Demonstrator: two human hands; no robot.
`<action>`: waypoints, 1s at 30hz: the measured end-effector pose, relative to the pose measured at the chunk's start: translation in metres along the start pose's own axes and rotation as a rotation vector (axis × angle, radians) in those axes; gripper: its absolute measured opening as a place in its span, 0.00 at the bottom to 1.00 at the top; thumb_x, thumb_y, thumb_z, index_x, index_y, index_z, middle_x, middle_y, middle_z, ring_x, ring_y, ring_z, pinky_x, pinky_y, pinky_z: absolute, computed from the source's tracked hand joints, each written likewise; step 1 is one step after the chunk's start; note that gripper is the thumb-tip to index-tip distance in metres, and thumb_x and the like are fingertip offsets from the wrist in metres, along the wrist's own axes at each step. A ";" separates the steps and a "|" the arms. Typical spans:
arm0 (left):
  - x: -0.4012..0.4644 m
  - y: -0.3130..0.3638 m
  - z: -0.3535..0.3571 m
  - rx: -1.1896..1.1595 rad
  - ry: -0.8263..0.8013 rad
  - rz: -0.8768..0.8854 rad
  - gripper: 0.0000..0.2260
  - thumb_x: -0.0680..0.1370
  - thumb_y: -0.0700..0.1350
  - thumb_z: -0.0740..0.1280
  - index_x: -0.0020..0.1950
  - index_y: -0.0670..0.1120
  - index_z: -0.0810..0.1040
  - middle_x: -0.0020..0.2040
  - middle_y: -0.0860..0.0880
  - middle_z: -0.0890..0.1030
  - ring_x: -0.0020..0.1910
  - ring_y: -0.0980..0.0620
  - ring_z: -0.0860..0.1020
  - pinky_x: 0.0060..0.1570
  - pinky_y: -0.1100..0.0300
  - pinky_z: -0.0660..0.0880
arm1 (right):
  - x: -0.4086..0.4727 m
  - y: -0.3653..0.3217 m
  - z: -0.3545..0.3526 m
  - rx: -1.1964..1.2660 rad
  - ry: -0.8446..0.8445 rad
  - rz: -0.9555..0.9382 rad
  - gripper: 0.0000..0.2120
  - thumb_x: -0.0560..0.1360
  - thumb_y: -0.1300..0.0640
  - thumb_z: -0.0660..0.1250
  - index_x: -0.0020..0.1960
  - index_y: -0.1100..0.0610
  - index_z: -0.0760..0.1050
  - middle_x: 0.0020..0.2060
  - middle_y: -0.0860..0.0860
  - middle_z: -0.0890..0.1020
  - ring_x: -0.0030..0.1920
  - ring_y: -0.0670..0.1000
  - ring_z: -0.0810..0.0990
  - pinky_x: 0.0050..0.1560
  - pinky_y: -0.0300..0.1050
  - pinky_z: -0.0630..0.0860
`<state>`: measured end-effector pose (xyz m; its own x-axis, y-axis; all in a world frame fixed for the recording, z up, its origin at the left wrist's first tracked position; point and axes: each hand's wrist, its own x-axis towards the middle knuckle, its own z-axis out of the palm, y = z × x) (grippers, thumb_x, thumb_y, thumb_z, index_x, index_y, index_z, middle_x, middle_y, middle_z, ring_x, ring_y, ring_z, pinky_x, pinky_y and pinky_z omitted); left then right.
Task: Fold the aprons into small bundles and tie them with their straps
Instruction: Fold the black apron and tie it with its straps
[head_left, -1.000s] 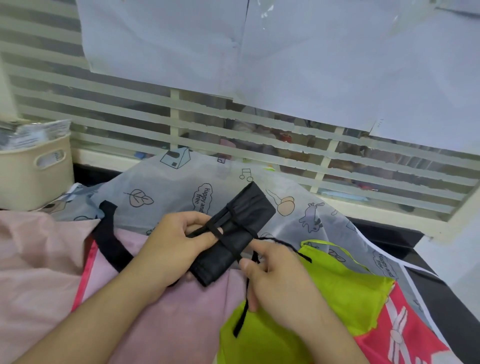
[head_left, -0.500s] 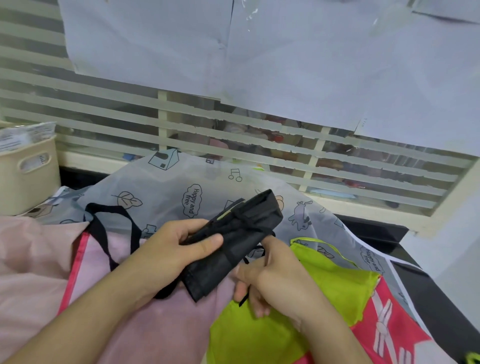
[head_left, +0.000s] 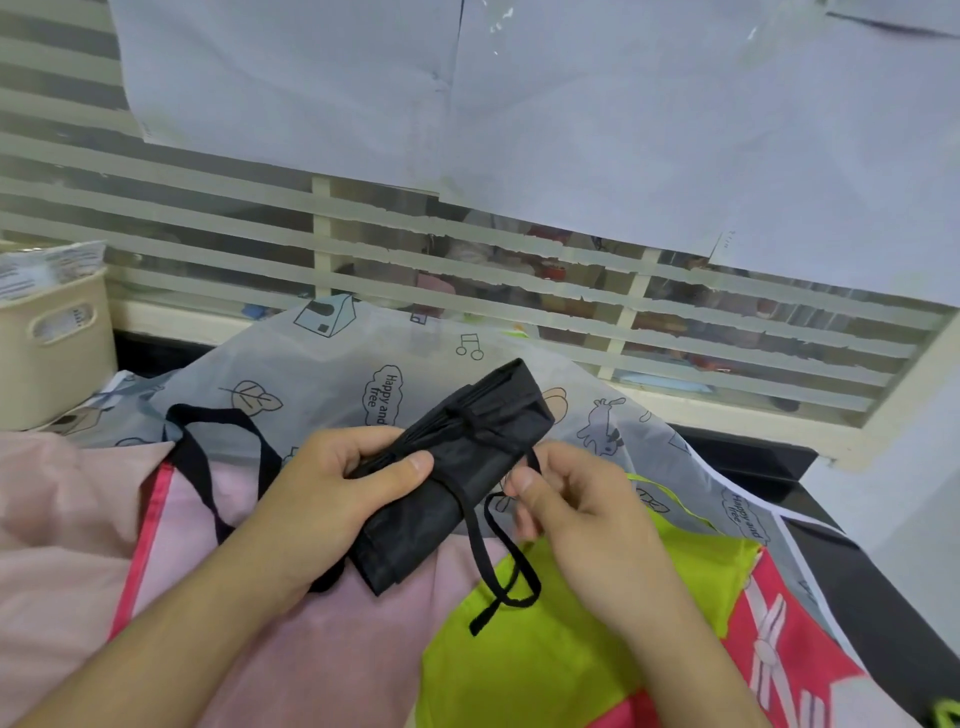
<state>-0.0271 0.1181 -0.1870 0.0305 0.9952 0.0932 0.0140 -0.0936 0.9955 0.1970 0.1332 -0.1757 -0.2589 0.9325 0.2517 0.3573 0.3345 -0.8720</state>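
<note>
The dark work surface (head_left: 862, 587) is exposed only as a strip along its right edge and a narrow band at the back, below the cream-framed slatted window (head_left: 467, 291). Large pale paper sheets (head_left: 571, 104) hang over the upper part of the window.

Fabric covers nearly all of the surface. A translucent grey plastic apron printed with cartoon houses, leaves and text (head_left: 322, 379) lies furthest back, its edge running up against the window ledge. A pale pink fabric apron with a red border (head_left: 67, 509) occupies the left side and extends out of view at the left and bottom edges. A lime-green fabric apron (head_left: 545, 660) lies at lower right, overlapping a red apron with white markings (head_left: 795, 639), which reaches the right border of the fabric pile. A cream plastic basket holding printed papers (head_left: 52, 343) stands at the far left edge, just beside the pink apron.

The black rolled apron bundle (head_left: 467, 462) is held above the pink and grey aprons, at the centre of the view, tilted with its far end up and to the right. A black strap (head_left: 498, 556) is wrapped across the bundle and trails in a loose loop down over the lime-green apron.

The left hand (head_left: 337, 493) grips the bundle's near half, fingers curled beneath and thumb pressed on top. The right hand (head_left: 576, 509) pinches the strap between thumb and curled fingers, just beside the bundle's right edge.

A wider black strap loop (head_left: 208, 457) lies on the pink apron, left of the left hand.
</note>
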 end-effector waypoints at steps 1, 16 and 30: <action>0.000 0.000 0.000 0.084 0.035 0.027 0.06 0.80 0.43 0.71 0.52 0.50 0.88 0.48 0.45 0.88 0.50 0.45 0.86 0.52 0.52 0.79 | -0.003 -0.006 -0.004 0.091 -0.003 -0.045 0.11 0.83 0.60 0.67 0.41 0.60 0.76 0.26 0.49 0.68 0.30 0.54 0.65 0.33 0.52 0.63; -0.014 0.008 -0.003 -0.017 -0.840 0.115 0.07 0.78 0.38 0.74 0.55 0.45 0.88 0.50 0.47 0.86 0.49 0.51 0.82 0.51 0.60 0.76 | 0.007 -0.001 -0.017 0.045 -0.048 -0.162 0.09 0.77 0.58 0.71 0.39 0.56 0.83 0.28 0.46 0.75 0.29 0.45 0.70 0.33 0.38 0.68; -0.001 0.003 -0.005 0.495 -0.049 0.119 0.06 0.79 0.45 0.73 0.52 0.55 0.87 0.44 0.55 0.88 0.46 0.54 0.85 0.51 0.51 0.81 | -0.002 -0.004 0.011 0.031 -0.034 -0.214 0.09 0.78 0.63 0.72 0.38 0.59 0.81 0.29 0.51 0.78 0.33 0.43 0.73 0.36 0.38 0.68</action>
<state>-0.0326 0.1171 -0.1843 0.1077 0.9754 0.1924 0.4785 -0.2205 0.8499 0.1864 0.1290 -0.1772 -0.3564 0.8352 0.4189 0.2630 0.5199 -0.8128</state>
